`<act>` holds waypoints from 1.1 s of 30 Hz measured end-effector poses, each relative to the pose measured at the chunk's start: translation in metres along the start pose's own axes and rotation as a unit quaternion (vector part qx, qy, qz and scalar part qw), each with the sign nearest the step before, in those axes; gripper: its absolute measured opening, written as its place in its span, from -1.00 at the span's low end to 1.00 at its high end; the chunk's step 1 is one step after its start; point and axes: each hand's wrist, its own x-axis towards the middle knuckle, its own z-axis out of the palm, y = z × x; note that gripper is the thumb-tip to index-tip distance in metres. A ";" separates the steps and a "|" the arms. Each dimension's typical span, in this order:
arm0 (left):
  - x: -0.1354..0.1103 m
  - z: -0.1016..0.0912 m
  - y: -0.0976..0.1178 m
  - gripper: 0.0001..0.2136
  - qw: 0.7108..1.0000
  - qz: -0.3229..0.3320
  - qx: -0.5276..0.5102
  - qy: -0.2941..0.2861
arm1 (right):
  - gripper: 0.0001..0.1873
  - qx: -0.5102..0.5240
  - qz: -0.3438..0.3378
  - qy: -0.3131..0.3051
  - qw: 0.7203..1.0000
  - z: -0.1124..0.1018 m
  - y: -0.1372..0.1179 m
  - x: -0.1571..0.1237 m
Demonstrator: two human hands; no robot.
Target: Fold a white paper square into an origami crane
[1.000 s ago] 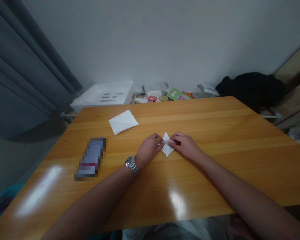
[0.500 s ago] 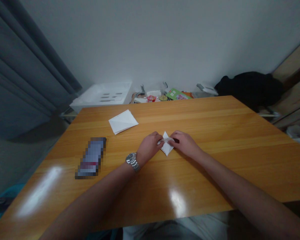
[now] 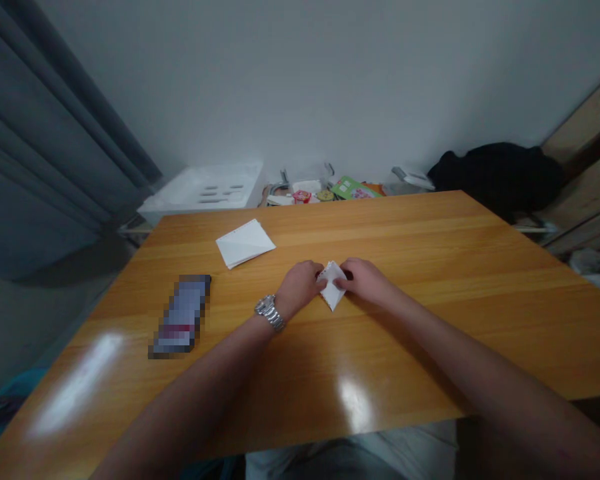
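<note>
A small white folded paper (image 3: 333, 291), diamond-shaped with one point toward me, is between my hands at the middle of the wooden table (image 3: 410, 360). My left hand (image 3: 303, 283) grips its left side, thumb on top and fingers curled at the far edge. On the right side, my right hand (image 3: 364, 279) pinches the paper the same way, its thumb lying on the upper face. The undersides of the fingers are hidden. A metal watch (image 3: 270, 312) circles my left wrist.
Left of my hands lies a stack of white paper (image 3: 245, 244). A phone (image 3: 183, 317) with a blurred screen rests nearer the left edge. Behind the table are a white tray (image 3: 225, 183), a green booklet (image 3: 355, 189) and a black cloth heap (image 3: 497, 180).
The raised flap across the paper's middle now lies flatter, and the paper shows as a smoother diamond. Both hands have shifted only slightly, with the thumbs now on its face.
</note>
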 end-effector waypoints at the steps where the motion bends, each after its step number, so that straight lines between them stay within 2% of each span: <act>1: 0.000 -0.001 0.000 -0.87 1.000 -0.001 -0.004 -0.004 | -0.85 0.000 0.002 -0.017 1.000 -0.003 -0.001 0.002; 7: 0.004 -0.003 -0.002 -0.85 0.999 -0.017 -0.033 -0.007 | -0.84 0.003 0.037 -0.052 0.998 -0.012 -0.008 0.009; 11: 0.009 -0.005 -0.001 -0.86 0.999 -0.022 -0.028 -0.027 | -0.70 0.008 0.030 -0.044 0.999 -0.016 -0.012 0.011; 19: 0.024 -0.004 -0.011 -0.91 0.998 -0.004 -0.042 -0.045 | -0.65 -0.073 0.050 -0.128 0.988 -0.023 -0.014 0.033; 27: 0.034 0.002 -0.017 -0.71 1.000 0.000 -0.026 -0.016 | -0.73 -0.129 0.053 -0.203 0.969 -0.030 -0.019 0.047; 33: 0.049 -0.003 -0.019 -0.64 0.996 0.041 0.025 -0.075 | -0.62 -0.152 0.056 -0.194 0.967 -0.032 -0.032 0.042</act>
